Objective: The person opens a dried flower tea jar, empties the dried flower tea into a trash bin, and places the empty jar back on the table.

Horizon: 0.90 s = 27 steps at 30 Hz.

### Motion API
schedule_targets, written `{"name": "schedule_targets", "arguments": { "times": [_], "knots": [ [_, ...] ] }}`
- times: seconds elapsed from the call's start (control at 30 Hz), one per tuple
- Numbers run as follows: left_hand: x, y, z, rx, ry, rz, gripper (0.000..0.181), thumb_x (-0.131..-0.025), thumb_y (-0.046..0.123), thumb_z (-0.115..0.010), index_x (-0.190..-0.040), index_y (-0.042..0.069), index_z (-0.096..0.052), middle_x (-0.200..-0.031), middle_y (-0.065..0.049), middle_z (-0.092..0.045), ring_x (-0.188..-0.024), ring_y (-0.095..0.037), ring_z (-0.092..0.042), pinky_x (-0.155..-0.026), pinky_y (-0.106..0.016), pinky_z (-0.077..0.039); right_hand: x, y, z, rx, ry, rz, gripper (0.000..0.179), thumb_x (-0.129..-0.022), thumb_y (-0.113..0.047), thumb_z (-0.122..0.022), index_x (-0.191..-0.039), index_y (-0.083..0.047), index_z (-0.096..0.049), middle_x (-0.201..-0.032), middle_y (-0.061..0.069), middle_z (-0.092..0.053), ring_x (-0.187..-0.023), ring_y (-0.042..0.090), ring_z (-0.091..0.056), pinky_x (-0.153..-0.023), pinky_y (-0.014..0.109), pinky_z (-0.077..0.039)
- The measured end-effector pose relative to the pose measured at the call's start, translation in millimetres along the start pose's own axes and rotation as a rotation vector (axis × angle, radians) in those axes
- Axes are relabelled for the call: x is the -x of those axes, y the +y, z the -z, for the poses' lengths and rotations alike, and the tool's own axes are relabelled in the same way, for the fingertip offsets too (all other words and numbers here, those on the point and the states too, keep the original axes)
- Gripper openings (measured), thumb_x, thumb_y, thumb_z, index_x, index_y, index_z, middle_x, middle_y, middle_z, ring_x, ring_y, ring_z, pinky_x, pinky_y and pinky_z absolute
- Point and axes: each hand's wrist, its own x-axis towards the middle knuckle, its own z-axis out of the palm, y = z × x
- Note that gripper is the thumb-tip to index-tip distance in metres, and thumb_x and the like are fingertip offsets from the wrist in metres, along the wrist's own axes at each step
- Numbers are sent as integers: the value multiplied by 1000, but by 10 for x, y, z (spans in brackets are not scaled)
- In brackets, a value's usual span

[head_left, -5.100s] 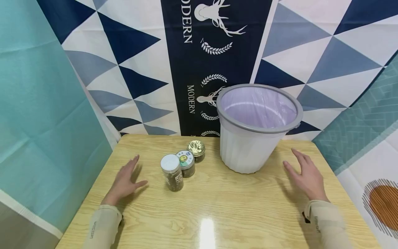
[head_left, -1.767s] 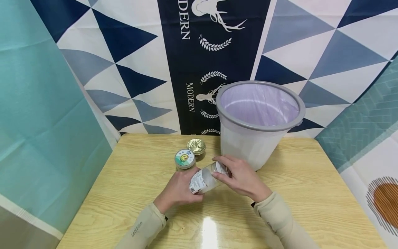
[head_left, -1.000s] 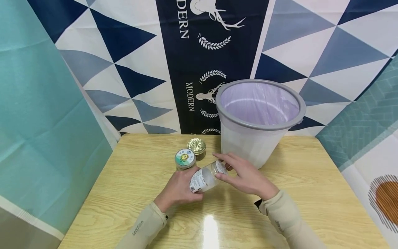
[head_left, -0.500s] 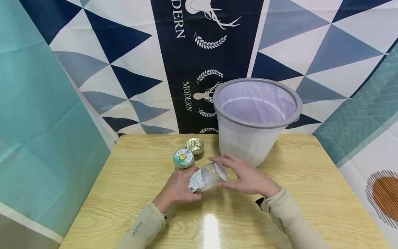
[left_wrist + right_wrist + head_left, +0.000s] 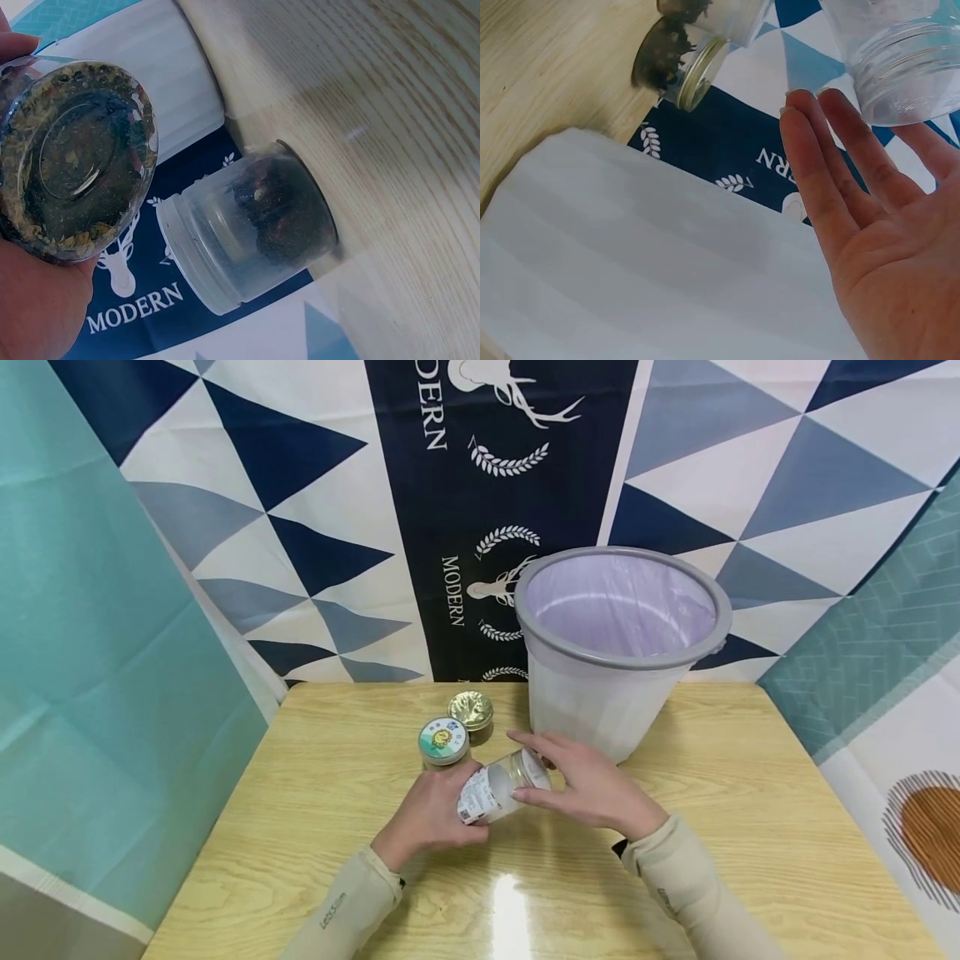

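My left hand (image 5: 431,810) grips a clear plastic jar (image 5: 487,793) by its lower part, tilted with its white lid (image 5: 534,768) toward the right. In the left wrist view, dried leafy bits show through the jar's base (image 5: 75,161). At the lid is my right hand (image 5: 588,781), its thumb over the lid's near edge and its fingers extended past it. The right wrist view shows those fingers (image 5: 810,150) mostly straight beside the threaded lid end. Behind the left hand stand a green-and-white-lidded jar (image 5: 443,742) and a gold-lidded jar (image 5: 471,710).
A white bin (image 5: 585,702) with a grey rim and a lilac liner stands at the back right, just behind my right hand. Patterned cloth (image 5: 322,510) hangs behind the wooden table (image 5: 322,752). A teal cloth (image 5: 135,635) hangs along the left side.
My hands came in from both sides; the left picked up the front jar and tilted it. Since then the right hand has loosened around the lid and moved back closer to it.
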Motion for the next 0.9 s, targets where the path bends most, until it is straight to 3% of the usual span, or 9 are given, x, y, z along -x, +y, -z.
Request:
{"name": "schedule_targets", "arguments": {
  "times": [0.13,0.3,0.37,0.47,0.73,0.8,0.9],
  "knots": [
    [-16,8,-1,-14,-1,-10,64,-61,36,-90,-115,19,-61,-94,11,-66,-75,-4,-59,-67,-22,-52,4,1,9,-6,-1,16,74,-91,-55,-73,-154,-25,-50,-124,-2,-66,-101,12,-65,-88,38,-57],
    [-13,2,-13,-41,-1,-31,63,-61,37,-90,-114,17,-62,-92,11,-67,-74,-4,-59,-65,-21,-52,32,46,32,-62,-29,140,81,-84,-34,-86,-155,-27,-47,-141,-1,-58,-125,22,-61,-104,49,-54],
    [-9,-3,-16,-46,3,-30,64,-60,38,-90,-115,17,-62,-92,11,-66,-74,-4,-59,-66,-21,-52,40,64,31,-82,-31,163,86,-82,-34,-87,-157,-30,-44,-148,-1,-53,-134,24,-55,-109,53,-51],
    [-9,-5,-18,-42,5,-23,65,-60,38,-90,-115,18,-61,-92,11,-66,-74,-5,-59,-66,-22,-52,41,64,23,-86,-7,140,83,-86,-43,-83,-157,-30,-43,-148,-1,-52,-134,23,-55,-109,52,-50],
    [-7,-4,-22,-49,6,-17,65,-61,39,-89,-116,19,-61,-91,12,-66,-73,-4,-58,-64,-21,-50,13,42,-26,-29,19,27,67,-96,-49,-69,-154,-22,-50,-119,-5,-62,-101,11,-62,-90,40,-57],
    [-8,-6,-22,-52,5,-18,65,-61,39,-88,-116,19,-60,-91,12,-66,-73,-4,-58,-64,-21,-50,6,44,-27,-28,11,24,66,-95,-48,-71,-152,-20,-52,-110,-8,-62,-92,9,-61,-81,33,-56],
    [-6,-8,-18,-57,-4,-16,65,-61,39,-89,-116,19,-60,-92,11,-66,-73,-4,-58,-64,-20,-50,4,52,-23,-36,-12,46,67,-92,-46,-75,-150,-20,-54,-108,-9,-60,-89,9,-59,-77,29,-54]
  ]
}}
